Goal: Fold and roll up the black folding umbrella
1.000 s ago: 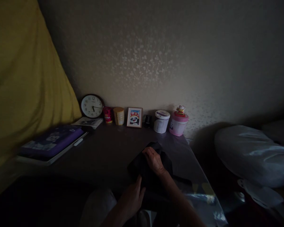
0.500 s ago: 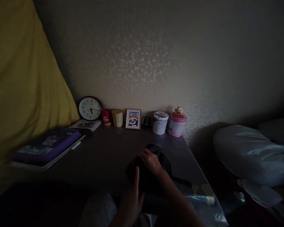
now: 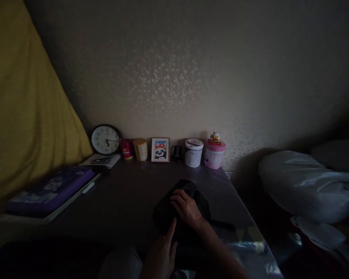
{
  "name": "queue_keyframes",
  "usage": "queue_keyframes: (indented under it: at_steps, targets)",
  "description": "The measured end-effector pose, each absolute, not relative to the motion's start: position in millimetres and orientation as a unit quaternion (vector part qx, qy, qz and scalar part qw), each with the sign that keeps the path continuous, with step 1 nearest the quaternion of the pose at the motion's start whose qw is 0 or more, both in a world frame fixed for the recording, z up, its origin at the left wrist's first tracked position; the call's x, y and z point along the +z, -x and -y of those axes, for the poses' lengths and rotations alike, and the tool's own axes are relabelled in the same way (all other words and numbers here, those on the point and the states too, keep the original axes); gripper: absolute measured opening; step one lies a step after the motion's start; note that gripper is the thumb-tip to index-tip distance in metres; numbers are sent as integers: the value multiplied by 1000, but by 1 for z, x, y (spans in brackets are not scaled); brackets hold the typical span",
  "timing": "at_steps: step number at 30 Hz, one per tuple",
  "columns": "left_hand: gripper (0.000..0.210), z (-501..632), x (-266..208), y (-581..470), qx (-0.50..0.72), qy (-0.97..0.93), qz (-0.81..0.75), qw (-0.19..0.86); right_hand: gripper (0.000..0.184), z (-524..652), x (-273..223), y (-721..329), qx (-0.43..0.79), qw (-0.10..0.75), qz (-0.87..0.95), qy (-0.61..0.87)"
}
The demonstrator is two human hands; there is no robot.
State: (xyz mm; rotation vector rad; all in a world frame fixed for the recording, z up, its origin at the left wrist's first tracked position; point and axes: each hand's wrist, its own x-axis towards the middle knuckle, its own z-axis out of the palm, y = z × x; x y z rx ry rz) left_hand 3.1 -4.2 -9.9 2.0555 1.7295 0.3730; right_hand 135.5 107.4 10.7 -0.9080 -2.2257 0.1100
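A black, soft-looking fabric bundle (image 3: 202, 205) lies near the front right of the dark table, a strap-like dark strip beside it; in this dim light I cannot tell its exact kind. My right hand (image 3: 186, 209) is on top of it, its fingers bent together and gripping the fabric. Closer to me, my left hand (image 3: 163, 252) is at the bundle's near side, index finger stretched forward onto the dark fabric and thumb apart. Its other fingers are hard to make out.
Along the wall stand a clock (image 3: 106, 139), red can (image 3: 126, 149), yellow-lidded tub (image 3: 140, 149), panda picture frame (image 3: 160, 150), white tub (image 3: 194, 153) and pink-lidded tub (image 3: 214, 155) topped by a figurine. A purple case (image 3: 52, 188) lies left. A pale plastic bag (image 3: 305, 186) is right.
The right hand has shifted slightly lower in view and its fingers lie a bit flatter on the black fabric. The left index fingertip has moved slightly right and down. The camera view has shifted slightly.
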Motion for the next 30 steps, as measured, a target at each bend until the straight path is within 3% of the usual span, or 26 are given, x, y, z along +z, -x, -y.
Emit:
queue_keyframes:
  at_steps: [6,15,20,25,30]
  targets:
    - [51,1,-25,0,177,-740,-616,205,22,-91,-4,-164,10,365,849,383]
    - [54,1,-27,6,208,-740,-596,233,30,-166,-11,-175,-48,356,818,449]
    - [54,0,-29,7,236,-737,-583,247,29,-151,-1,-175,-42,404,794,453]
    - [52,0,-29,7,225,-727,-596,255,22,-124,0,-156,18,343,885,313]
    - [54,0,-22,7,222,-733,-590,257,24,-159,-5,-155,-20,342,839,422]
